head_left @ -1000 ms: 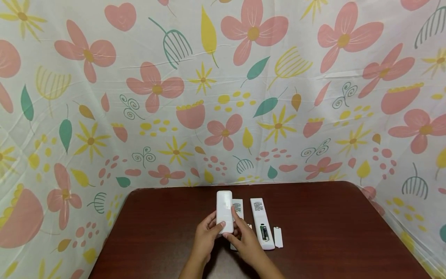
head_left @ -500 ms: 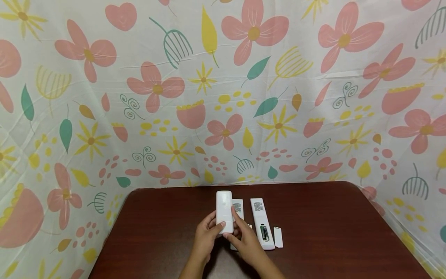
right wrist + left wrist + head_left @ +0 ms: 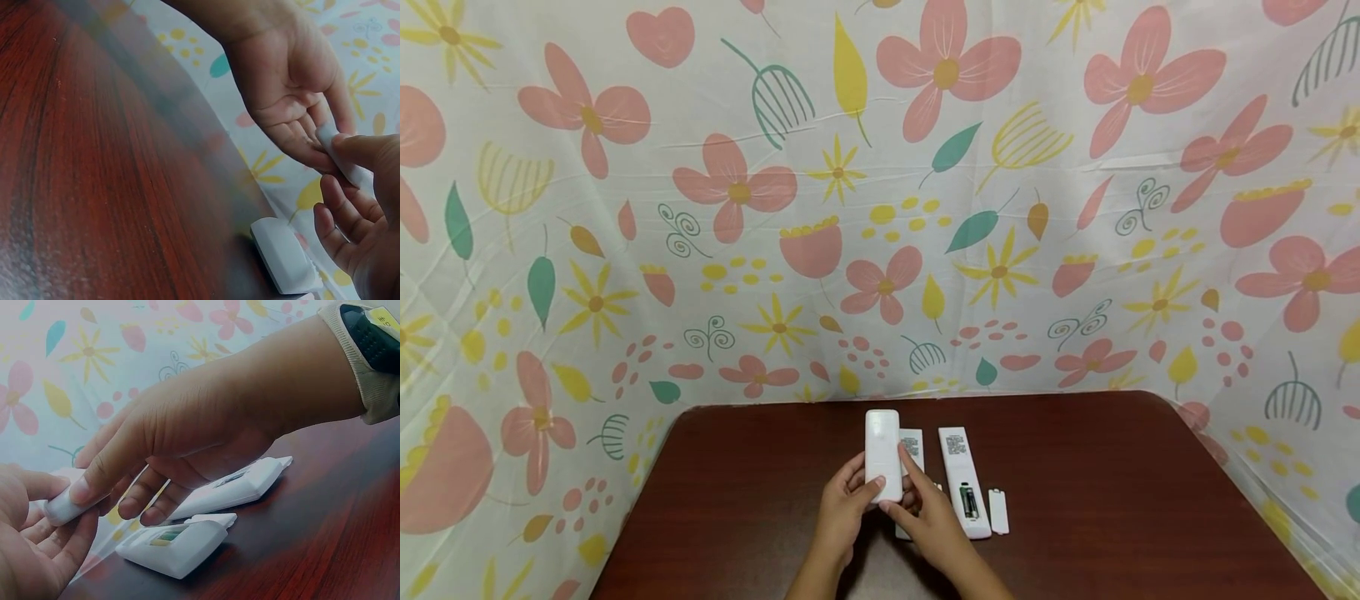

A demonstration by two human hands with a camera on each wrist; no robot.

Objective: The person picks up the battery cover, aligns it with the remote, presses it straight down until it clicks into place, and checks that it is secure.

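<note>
A white remote control (image 3: 882,442) is held upright between both hands, its smooth side with a seam near the lower end facing me. My left hand (image 3: 841,508) grips its left side, thumb on the lower part of the face. The right hand (image 3: 931,518) holds the lower right edge between thumb and fingers. In the left wrist view, thumbs and fingers of both hands meet around the end of the remote (image 3: 62,506). Just right of the hands lies another white remote (image 3: 956,467), back up, with a battery (image 3: 969,502) in its uncovered compartment.
Behind the right hand, a third white remote (image 3: 912,442) lies back up, partly hidden. A loose white battery cover (image 3: 997,511) rests right of the uncovered remote. Everything is on a dark brown wooden table (image 3: 1112,483), with a flower-patterned cloth (image 3: 880,167) hanging around it.
The shine on the held remote's face has shifted and faded, as it tilts very slightly. Both hands keep the same grip and place.
</note>
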